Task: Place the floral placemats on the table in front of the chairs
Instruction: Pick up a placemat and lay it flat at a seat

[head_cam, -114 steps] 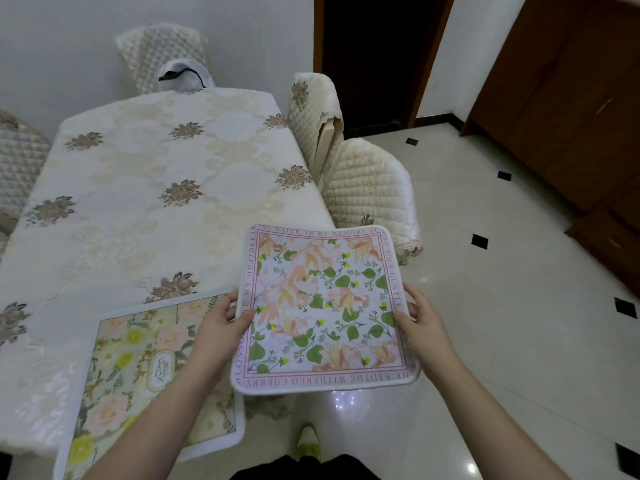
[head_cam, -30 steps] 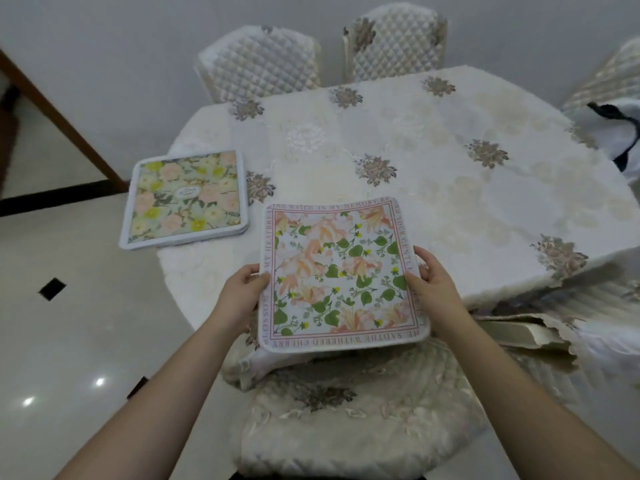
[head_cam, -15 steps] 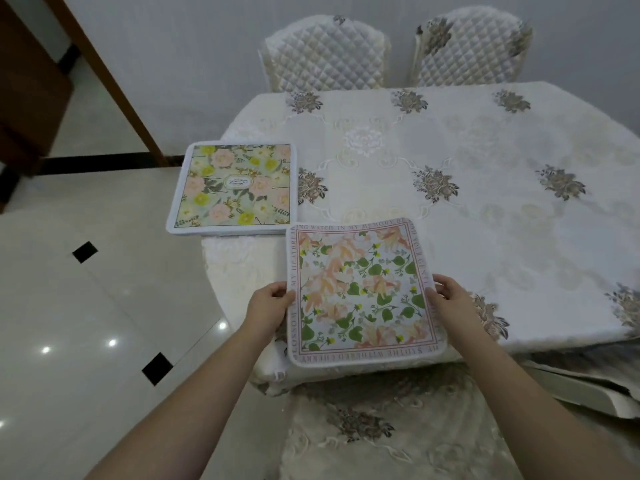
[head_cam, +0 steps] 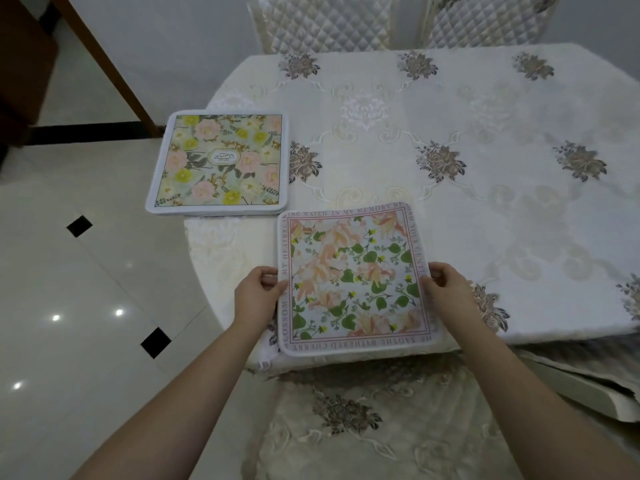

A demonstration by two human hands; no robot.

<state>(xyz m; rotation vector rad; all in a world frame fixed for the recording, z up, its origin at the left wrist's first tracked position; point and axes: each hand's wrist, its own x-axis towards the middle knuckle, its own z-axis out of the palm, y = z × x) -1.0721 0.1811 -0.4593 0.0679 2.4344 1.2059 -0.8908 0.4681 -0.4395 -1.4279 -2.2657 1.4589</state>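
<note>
A square placemat with peach flowers, green leaves and a lettered border (head_cam: pixel 353 278) lies at the near edge of the table (head_cam: pixel 485 216), its near side slightly overhanging. My left hand (head_cam: pixel 256 296) grips its left edge and my right hand (head_cam: pixel 450 292) grips its right edge. A second placemat with yellow and pink flowers (head_cam: pixel 218 164) lies flat at the table's left end, overhanging that edge. A cushioned chair seat (head_cam: pixel 363 420) stands directly below the mat I hold.
Two quilted chair backs (head_cam: pixel 322 22) stand at the table's far side. Another covered chair (head_cam: pixel 588 386) is at the lower right. A wooden door frame (head_cam: pixel 100 64) and shiny tiled floor (head_cam: pixel 86 306) are to the left.
I have walked around the table from its end to its long side carrying the peach mat, then lowered it from the air onto the near table edge over the last second.
</note>
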